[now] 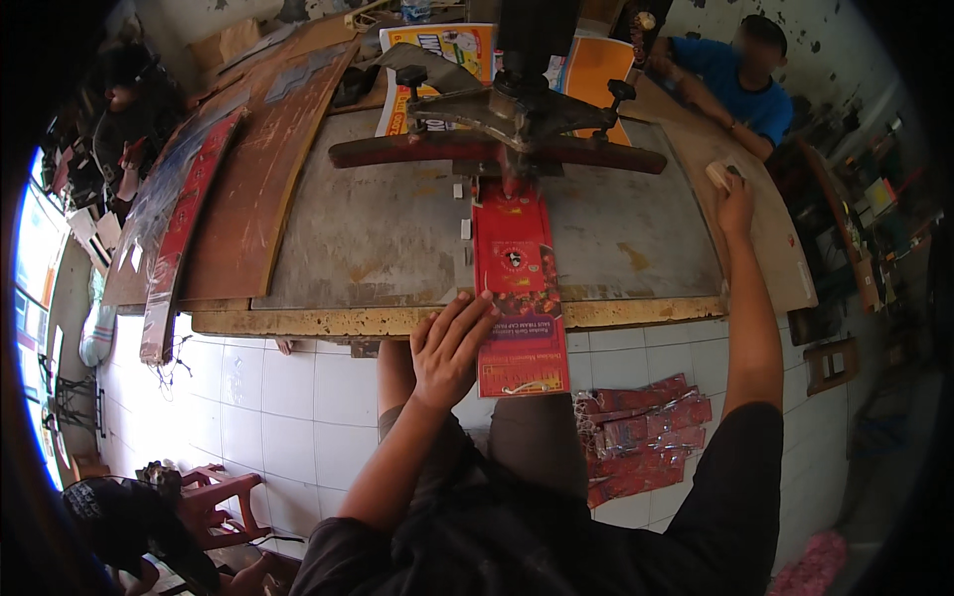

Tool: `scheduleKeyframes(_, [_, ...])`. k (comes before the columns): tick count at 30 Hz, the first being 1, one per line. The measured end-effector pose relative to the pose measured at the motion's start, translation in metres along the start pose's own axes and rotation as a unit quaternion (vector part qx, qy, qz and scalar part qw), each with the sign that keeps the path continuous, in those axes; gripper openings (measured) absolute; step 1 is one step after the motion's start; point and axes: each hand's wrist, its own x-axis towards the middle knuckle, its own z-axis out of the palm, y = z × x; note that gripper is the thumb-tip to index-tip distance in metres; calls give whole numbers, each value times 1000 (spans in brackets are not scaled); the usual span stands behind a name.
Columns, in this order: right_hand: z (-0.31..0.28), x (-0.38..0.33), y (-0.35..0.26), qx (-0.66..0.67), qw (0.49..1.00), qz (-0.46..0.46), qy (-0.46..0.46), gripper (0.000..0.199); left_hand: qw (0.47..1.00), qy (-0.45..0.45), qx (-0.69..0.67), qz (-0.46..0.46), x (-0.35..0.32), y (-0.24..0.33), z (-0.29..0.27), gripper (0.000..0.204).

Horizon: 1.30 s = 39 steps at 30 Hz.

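Where pressed flat under left hand [449, 348]: one red printed sheet [517, 288] on worn bench [378, 238], below cutter [497, 129]. Right hand [733, 194], grip closed on small block [720, 173], right of cutter. One red pile [641, 437] on tiled floor [288, 397].

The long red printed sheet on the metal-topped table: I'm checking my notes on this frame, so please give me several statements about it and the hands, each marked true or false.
1. The long red printed sheet overhangs the table's near edge. True.
2. The left hand rests on the sheet's left edge. True.
3. The right hand also presses the sheet. False: it lies far right, on a small pale block.
4. The metal-topped table holds a blue sheet. False: it is red.
5. Red pieces lie piled on the tiled floor. True.
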Motion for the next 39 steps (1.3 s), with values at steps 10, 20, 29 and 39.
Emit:
scheduleKeyframes(10, [-147, -194, -134, 319, 931, -162, -68, 29, 1000, -12, -15, -3, -1, 3, -1, 46])
scheduleKeyframes(20, [-180, -266, -263, 427, 828, -322, -169, 45, 999, 1, -37, -1, -2, 2, 3, 50])
scheduleKeyframes(29, [-132, -228, -306, 410, 835, -321, -178, 39, 999, -2, -34, -2, -4, 1, 2, 54])
scheduleKeyframes(39, [-97, -185, -325, 396, 849, -311, -160, 34, 1000, 0, -25, 2, -2, 1, 3, 50])
